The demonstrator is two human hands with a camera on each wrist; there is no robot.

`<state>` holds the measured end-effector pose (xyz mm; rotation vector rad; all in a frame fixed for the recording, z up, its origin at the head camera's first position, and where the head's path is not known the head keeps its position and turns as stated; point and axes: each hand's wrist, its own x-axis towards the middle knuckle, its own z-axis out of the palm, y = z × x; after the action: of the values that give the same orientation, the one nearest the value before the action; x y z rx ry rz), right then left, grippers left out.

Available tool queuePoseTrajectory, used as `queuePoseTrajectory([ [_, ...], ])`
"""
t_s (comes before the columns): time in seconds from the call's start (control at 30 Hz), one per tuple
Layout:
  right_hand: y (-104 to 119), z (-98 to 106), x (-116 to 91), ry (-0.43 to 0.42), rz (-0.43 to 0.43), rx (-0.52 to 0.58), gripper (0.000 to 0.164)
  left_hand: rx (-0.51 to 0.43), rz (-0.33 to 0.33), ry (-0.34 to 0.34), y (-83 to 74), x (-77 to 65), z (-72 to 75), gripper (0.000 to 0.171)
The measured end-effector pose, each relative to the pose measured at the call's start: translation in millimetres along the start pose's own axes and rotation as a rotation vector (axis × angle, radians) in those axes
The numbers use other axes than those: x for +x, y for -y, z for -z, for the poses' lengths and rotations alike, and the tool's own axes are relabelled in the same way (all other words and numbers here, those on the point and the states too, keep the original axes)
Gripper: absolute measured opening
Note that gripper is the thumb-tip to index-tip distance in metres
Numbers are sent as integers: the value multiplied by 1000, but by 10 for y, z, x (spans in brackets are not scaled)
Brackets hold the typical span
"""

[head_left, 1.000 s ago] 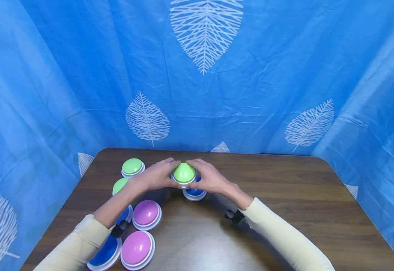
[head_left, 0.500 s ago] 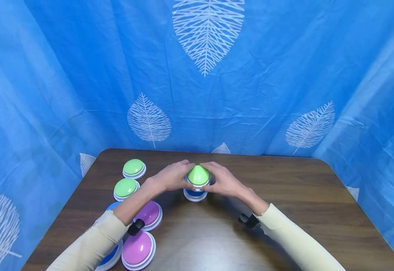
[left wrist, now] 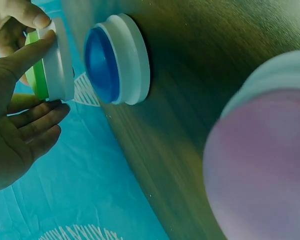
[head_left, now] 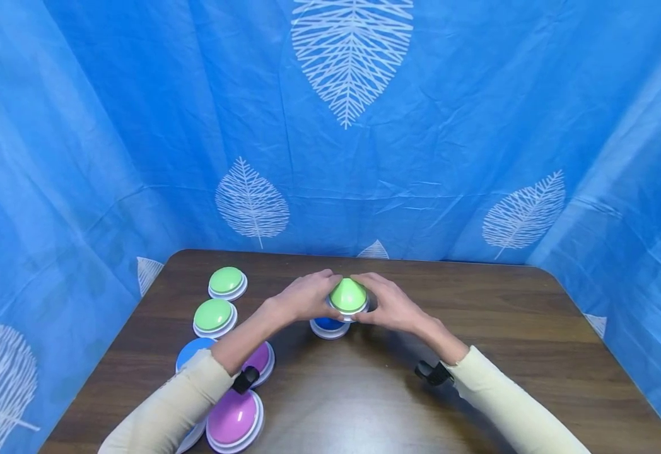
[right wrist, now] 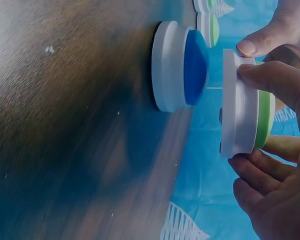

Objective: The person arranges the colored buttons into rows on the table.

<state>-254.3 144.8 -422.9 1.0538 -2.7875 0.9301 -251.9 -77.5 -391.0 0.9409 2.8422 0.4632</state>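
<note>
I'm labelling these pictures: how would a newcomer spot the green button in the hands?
Start at the wooden table, toward its far edge. There the left hand and right hand hold the green button, higher than a blue button. Unlike the two green buttons at the left, it is off the table.

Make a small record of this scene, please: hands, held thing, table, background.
Held thing: green button with white base, in the air
Left hand: grips one side
Right hand: grips the opposite side
Nearest on table: blue button, not touching the held one
Table, left part: two green buttons, two pink buttons, another blue button, some partly hidden
Background: blue cloth with white leaves
</note>
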Motion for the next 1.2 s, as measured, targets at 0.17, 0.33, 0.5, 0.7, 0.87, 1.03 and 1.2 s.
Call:
queuePoseTrajectory([
  [0.17, -37, 42, -64, 0, -12, 5, 75, -18, -6, 16, -54, 56, -38, 72],
  [0.33, -74, 69, -122, -1, -32, 0, 75, 3, -17, 22, -102, 114, -82, 72],
  [0.5, -97, 99, -171, 4, -51, 2, 75, 20, -25, 27, -142, 171, -115, 73],
  [0.7, -133, 117, -222, 0, -44, -9, 75, 37, -12, 58, -188, 225, -144, 74],
  [0.87, -158, 116, -259, 1, -45, -17, 74, 53, -6, 69, -215, 246, -169, 73],
  [1.03, -171, 110, -287, 0, -50, -15, 74, 58, -17, 63, -218, 259, -212, 73],
  [1.2, -200, 88, -318, 5, -47, -22, 73, 71, -33, 62, -226, 274, -263, 71],
])
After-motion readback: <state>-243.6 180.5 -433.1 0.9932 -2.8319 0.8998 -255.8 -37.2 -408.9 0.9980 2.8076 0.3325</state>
